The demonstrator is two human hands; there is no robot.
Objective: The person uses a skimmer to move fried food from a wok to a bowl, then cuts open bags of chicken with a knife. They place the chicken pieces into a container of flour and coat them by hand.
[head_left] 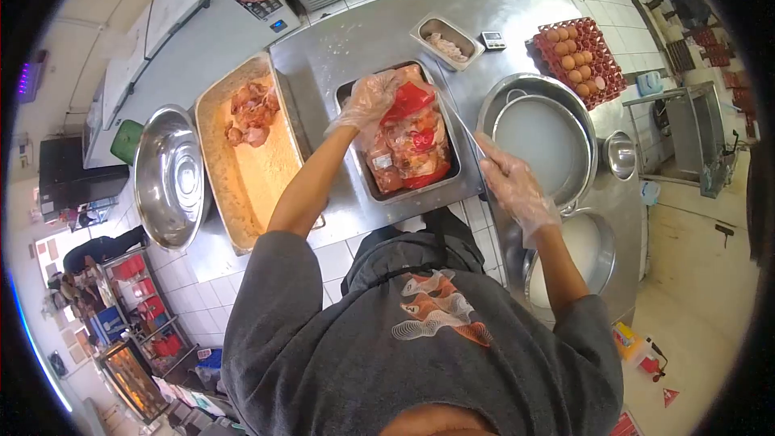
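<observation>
A deep metal tray [458, 178] holds raw meat packed in clear plastic bags with red print [404, 157]. My left hand [370, 102], in a clear plastic glove, grips the bagged meat at the tray's upper left, fingers closed on the plastic. My right hand [517, 186], also gloved, is closed around the handle of a knife [460, 119]. Its thin blade points up and left, over the tray's right edge and close to the bag. Part of the blade's tip is hard to see against the plastic.
Left stands a large pan [266, 165] of orange-tan powder with raw meat pieces, beside a shiny steel bowl [169, 178]. Right are a pot of cloudy liquid [541, 145], another bowl [609, 250] and egg trays [577, 60]. A small metal container [448, 42] and timer [492, 40] lie ahead.
</observation>
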